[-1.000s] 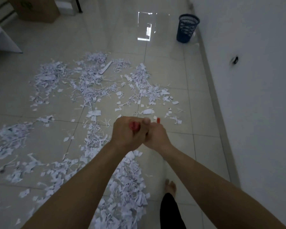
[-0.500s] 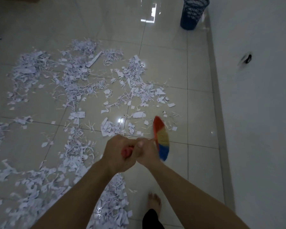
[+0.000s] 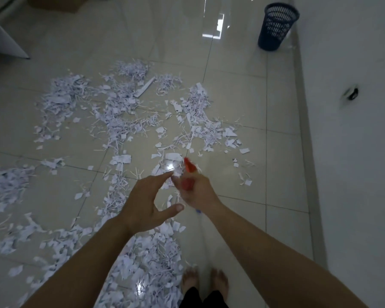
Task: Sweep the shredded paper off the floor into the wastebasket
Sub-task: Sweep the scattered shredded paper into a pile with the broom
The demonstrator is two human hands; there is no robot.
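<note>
White shredded paper [image 3: 120,121] lies scattered over the tiled floor, with a thick heap [image 3: 147,258] near my feet. A dark blue mesh wastebasket [image 3: 276,26] stands far off at the top right, against the wall. My right hand [image 3: 198,192] grips the red handle of a broom [image 3: 188,166]; only a red tip shows past the fist, and the brush is hidden. My left hand [image 3: 149,203] hovers just left of it, fingers spread and thumb out, holding nothing.
A white wall with a baseboard [image 3: 307,152] runs along the right. A cardboard box [image 3: 56,4] and a white furniture edge [image 3: 2,38] sit at the top left. Bare tiles stretch between the paper and the wastebasket. My bare feet [image 3: 203,283] stand at the bottom.
My left hand has let go of the broom handle and spread open. The colourful brush seen half a second ago has swung out of sight; only the red tip shows.
</note>
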